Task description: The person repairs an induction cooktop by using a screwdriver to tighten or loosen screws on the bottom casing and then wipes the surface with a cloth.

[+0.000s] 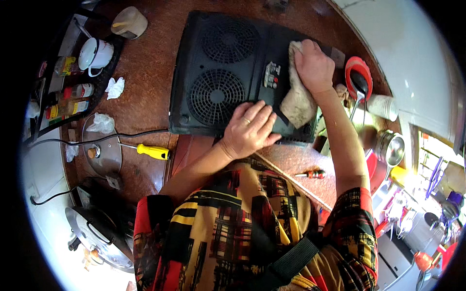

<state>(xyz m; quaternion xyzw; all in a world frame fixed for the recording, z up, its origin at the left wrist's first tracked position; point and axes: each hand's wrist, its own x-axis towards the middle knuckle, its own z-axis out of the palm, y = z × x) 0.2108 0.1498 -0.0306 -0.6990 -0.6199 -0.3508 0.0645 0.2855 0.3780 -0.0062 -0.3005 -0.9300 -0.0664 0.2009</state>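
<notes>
A wide, flat black appliance (252,72) lies on the brown counter with two round fan grilles facing up; it looks like an induction cooktop turned underside up. My left hand (250,127) rests flat on its near edge, beside the lower grille, fingers stretched out and holding nothing. At the appliance's right side, my right hand (315,65) is closed on a dirty beige cloth (297,104) pressed against the black surface. The cloth hangs down toward the near right corner. A small label with red marks sits between the grilles and the cloth.
A yellow-handled screwdriver (153,152) lies left, by a glass lid (103,155) and black cord (97,142). A red-and-black screwdriver (313,174) lies near right. A white enamel pot (96,53) and jars stand far left; a red ladle rest (357,70) and steel containers (389,148) line the right.
</notes>
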